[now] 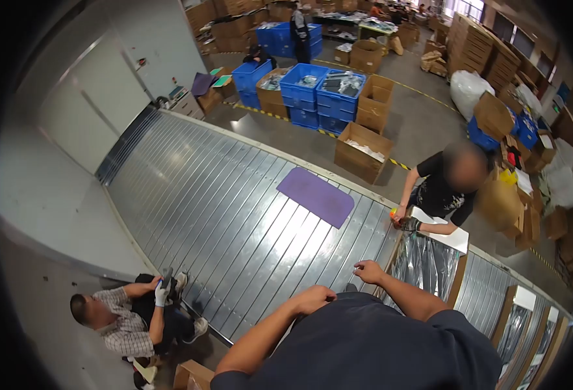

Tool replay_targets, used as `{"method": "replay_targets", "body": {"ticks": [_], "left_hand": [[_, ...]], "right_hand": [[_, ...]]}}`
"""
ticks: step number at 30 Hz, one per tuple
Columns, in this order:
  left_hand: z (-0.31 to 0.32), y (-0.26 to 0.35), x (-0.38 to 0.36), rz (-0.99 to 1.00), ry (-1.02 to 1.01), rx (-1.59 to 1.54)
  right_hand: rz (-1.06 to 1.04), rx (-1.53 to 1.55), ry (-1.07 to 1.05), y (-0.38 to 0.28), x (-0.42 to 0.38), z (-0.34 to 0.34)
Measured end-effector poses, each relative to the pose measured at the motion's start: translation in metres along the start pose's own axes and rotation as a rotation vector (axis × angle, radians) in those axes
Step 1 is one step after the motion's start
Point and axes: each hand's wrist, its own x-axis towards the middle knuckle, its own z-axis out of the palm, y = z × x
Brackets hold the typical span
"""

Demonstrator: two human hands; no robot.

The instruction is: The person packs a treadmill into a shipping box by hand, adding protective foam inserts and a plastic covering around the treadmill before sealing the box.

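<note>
My left hand [315, 299] is held close in front of my dark shirt [377, 344], its fingers curled in; nothing shows in it. My right hand [369, 272] hovers over the slatted metal conveyor [234, 208], fingers bent with a gap between thumb and forefinger, and holds nothing. Beyond both hands a flat purple sheet [317, 197] with rounded corners lies on the slats, touched by neither. Nearest my right hand is a long carton [452, 240] with white flaps and shiny plastic film [428, 263] inside.
Across the conveyor a co-worker [452, 182] leans over the carton, holding a small orange thing. Another person [130, 312] sits at lower left with a grey item. More film-lined cartons [515, 318] stand at right. Blue crates [338, 97] and cardboard boxes [363, 153] line the floor behind.
</note>
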Motion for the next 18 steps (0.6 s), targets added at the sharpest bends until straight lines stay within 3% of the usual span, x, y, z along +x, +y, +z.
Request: {"method": "replay_targets", "body": {"ticks": [4,9,13,18], "left_hand": [[0.011,-0.016,0.008,0.116,0.087,0.027],[0.008,-0.026,0.010,0.100,0.095,-0.015],[0.012,-0.029,0.007,0.269,0.173,-0.100],[0.005,-0.024,0.010,0.159,0.079,-0.139]], "right_hand": [[-0.102,0.109,-0.070,-0.060,-0.021,-0.014],[-0.196,0.335,-0.197,-0.131,-0.062,-0.055],[-0.195,0.327,-0.231,-0.130,-0.066,-0.064],[-0.086,0.138,-0.091,-0.069,-0.041,-0.043]]}}
